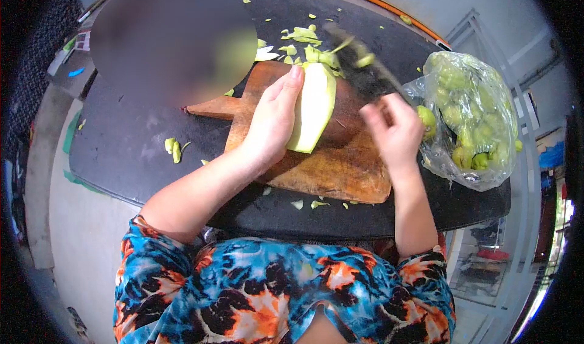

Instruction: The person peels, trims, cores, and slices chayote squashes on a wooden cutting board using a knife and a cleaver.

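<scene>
A long peeled pale green fruit (315,108), with a whitish flat face, stands tilted over a wooden cutting board (347,177). My left hand (274,116) is closed around its left side, thumb up near the top. To the right, my right hand (396,125) is closed on the handle of a knife (380,76). The blade, blurred by motion, points up and away to the left, with pale green bits on it. Green slivers (316,55) lie at the fruit's far end, and more peelings (302,35) are scattered beyond the board.
On the right of the black table (134,143) sits a clear plastic bag (471,116) of green fruits, with one green fruit (426,122) by its left edge. Several cut pieces (174,149) lie at the left. A blurred oval hides the far left.
</scene>
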Tool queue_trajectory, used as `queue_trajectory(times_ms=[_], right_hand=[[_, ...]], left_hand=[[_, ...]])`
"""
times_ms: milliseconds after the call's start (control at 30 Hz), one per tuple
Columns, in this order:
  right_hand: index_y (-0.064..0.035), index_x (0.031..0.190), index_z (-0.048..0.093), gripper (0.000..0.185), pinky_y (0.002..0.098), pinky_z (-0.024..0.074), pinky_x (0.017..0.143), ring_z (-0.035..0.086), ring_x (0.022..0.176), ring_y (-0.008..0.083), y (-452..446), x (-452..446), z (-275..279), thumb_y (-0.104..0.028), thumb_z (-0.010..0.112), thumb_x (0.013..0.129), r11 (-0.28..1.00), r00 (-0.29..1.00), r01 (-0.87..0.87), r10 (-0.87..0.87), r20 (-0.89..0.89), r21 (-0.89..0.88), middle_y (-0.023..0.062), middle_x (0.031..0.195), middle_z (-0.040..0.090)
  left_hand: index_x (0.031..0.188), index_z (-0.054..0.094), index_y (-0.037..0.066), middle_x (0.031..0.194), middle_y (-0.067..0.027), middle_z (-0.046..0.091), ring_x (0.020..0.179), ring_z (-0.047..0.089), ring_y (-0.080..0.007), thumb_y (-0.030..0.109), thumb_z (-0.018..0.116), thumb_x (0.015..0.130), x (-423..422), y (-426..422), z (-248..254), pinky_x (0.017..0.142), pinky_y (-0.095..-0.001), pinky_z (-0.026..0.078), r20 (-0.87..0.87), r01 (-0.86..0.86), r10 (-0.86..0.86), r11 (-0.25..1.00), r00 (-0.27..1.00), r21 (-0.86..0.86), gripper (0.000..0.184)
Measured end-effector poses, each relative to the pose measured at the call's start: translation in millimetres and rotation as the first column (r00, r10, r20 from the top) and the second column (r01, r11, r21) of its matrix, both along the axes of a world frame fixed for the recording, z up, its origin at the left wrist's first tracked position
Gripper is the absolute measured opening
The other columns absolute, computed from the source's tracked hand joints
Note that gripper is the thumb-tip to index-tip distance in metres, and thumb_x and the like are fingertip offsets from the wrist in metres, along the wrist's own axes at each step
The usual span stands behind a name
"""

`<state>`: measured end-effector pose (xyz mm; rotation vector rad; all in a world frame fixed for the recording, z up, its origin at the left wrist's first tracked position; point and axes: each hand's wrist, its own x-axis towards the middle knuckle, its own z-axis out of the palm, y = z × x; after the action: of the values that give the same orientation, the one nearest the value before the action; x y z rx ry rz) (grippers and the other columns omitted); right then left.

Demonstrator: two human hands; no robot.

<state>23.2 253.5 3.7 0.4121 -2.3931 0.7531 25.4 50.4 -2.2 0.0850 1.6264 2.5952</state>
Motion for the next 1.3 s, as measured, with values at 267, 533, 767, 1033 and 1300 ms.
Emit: queue_trajectory(times_ms=[267,533,767,1033,1300], right_hand=[[-0.0028,0.072,0.053,0.04,0.0313,0.0389,0.051,0.051,0.052,0.0213,12,5,6,-0.038,0.07,0.078,0.992,0.995,-0.103,0.102,-0.018,-0.072,0.0071,0.058,0.05],[-0.007,0.065,0.052,0.058,0.032,0.0394,0.049,0.051,0.052,0.0229,-5,19,17,-0.063,0.066,0.066,0.859,0.868,-0.441,0.482,-0.119,0.26,0.0043,0.057,0.049],[-0.0089,0.062,0.051,0.054,0.033,0.0394,0.048,0.051,0.05,0.0233,-2,14,16,-0.06,0.067,0.069,0.888,0.897,-0.368,0.417,-0.146,0.274,0.0052,0.056,0.048],[-0.0022,0.076,0.056,0.037,0.0299,0.0412,0.051,0.055,0.054,0.0163,38,-9,11,-0.038,0.067,0.081,0.993,1.0,-0.027,0.026,-0.011,-0.115,0.0067,0.057,0.053],[-0.0096,0.059,0.049,0.057,0.0321,0.0364,0.047,0.05,0.05,0.0218,-10,29,26,-0.064,0.065,0.067,0.826,0.82,-0.494,0.547,-0.168,0.272,0.0031,0.054,0.046]], left_hand=[[0.113,0.049,0.002,0.093,-0.0055,0.059,0.078,0.058,-0.0114,0.029,0.056,0.088,-3,-5,-2,0.069,-0.024,0.046,0.025,0.054,-0.055,0.998,0.998,0.009,0.038],[0.113,0.047,0.005,0.107,-0.0054,0.058,0.095,0.058,-0.0117,0.031,0.057,0.091,-25,-6,-27,0.083,-0.0261,0.051,-0.22,0.318,-0.281,0.935,0.934,0.157,0.036],[0.113,0.048,0.006,0.1,-0.005,0.061,0.089,0.06,-0.0124,0.016,0.061,0.086,-24,-8,-27,0.079,-0.0281,0.051,-0.361,0.209,-0.266,0.959,0.894,-0.189,0.032],[0.115,0.049,0.004,0.095,-0.0031,0.062,0.084,0.06,-0.0094,0.018,0.072,0.079,-9,-7,-2,0.075,-0.024,0.049,-0.122,0.264,-0.269,0.963,0.955,-0.058,0.045],[0.113,0.051,0.004,0.099,-0.0036,0.06,0.087,0.059,-0.0093,0.015,0.072,0.08,-22,-8,-16,0.075,-0.024,0.051,-0.124,0.294,-0.294,0.956,0.948,-0.016,0.04]])
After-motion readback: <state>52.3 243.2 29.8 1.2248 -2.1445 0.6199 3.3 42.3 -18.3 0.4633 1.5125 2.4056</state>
